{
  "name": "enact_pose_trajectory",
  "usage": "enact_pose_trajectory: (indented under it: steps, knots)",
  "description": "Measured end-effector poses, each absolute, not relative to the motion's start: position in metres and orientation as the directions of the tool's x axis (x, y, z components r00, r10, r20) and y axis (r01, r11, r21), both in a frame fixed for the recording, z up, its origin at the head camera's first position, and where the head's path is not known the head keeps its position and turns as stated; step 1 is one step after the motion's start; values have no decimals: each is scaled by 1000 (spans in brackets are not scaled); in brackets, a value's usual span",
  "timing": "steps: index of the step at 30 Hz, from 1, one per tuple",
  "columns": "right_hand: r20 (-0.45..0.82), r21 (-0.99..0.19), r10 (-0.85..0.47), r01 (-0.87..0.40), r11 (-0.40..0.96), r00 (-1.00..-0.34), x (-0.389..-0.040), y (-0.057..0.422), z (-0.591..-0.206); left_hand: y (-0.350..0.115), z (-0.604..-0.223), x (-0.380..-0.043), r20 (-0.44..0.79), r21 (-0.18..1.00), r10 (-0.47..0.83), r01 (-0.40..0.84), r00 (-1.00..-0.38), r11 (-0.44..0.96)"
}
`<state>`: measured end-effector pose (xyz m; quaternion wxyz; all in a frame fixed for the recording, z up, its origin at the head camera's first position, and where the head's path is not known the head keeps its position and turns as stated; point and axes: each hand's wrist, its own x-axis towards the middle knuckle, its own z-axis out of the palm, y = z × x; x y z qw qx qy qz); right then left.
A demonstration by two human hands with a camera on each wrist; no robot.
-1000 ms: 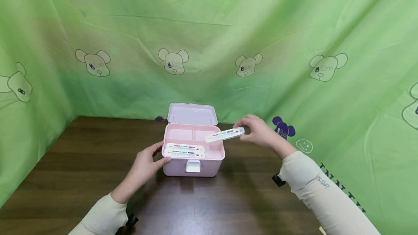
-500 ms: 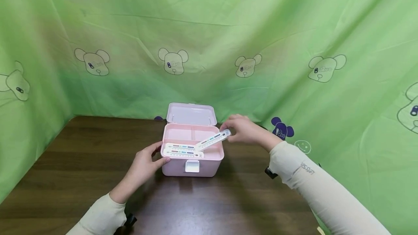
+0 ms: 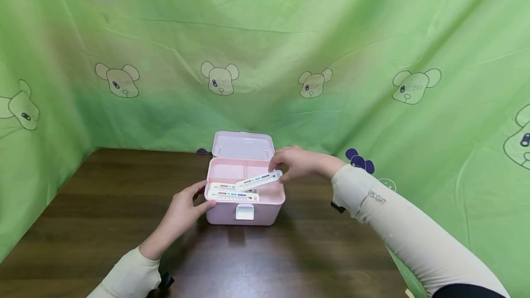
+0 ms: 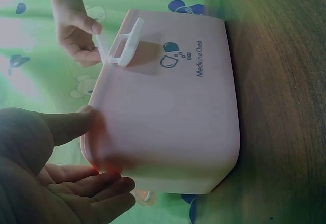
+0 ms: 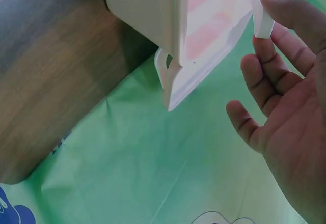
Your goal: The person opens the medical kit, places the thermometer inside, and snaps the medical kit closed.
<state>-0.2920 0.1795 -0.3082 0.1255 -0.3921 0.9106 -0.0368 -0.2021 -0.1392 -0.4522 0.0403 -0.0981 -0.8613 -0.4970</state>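
A pink medicine chest (image 3: 223, 213), lettered "Medicine Chest" in the left wrist view, stands on the table with its lid (image 3: 243, 145) raised at the back. My left hand (image 3: 182, 208) holds its left front corner, thumb at the front rim and fingers along the side. Over the front compartment, my right hand (image 3: 300, 163) pinches the right end of a flat white thermometer (image 3: 258, 180) with coloured scale marks. That thermometer tilts, its left end low over two similar ones lying inside, of which the front thermometer (image 3: 232, 195) shows best. The rear one is partly covered.
A divider (image 3: 245, 169) splits the back of the chest into two compartments. The white latch (image 3: 244, 212) hangs at the front. A green printed curtain (image 3: 265, 59) surrounds the brown wooden table (image 3: 124, 206) at the back and sides.
My right hand has moved left with the thermometer, from beside the chest to over its front compartment, and the thermometer has come down toward the others. My left hand stays at the corner.
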Motion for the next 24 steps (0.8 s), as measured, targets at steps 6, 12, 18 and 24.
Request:
enact_pose_trajectory:
  steps: [6,12,18,24]
  knots:
    - [-218,-161,-738,-723,672,-638,-298,175,-311,-140,-452,-203,167,847,125,207,-978,490]
    - [-230,-155,-741,-728,668,-631,-303,174,-321,-139,-453,-203,173,848,128,214,-976,485]
    - [-191,-166,-769,-752,638,-610,-307,170,-331,-138,-453,-202,176,849,121,213,-977,484]
    - [-150,-189,-799,-776,602,-583,-308,162,-341,-137,-453,-203,167,856,118,204,-979,474]
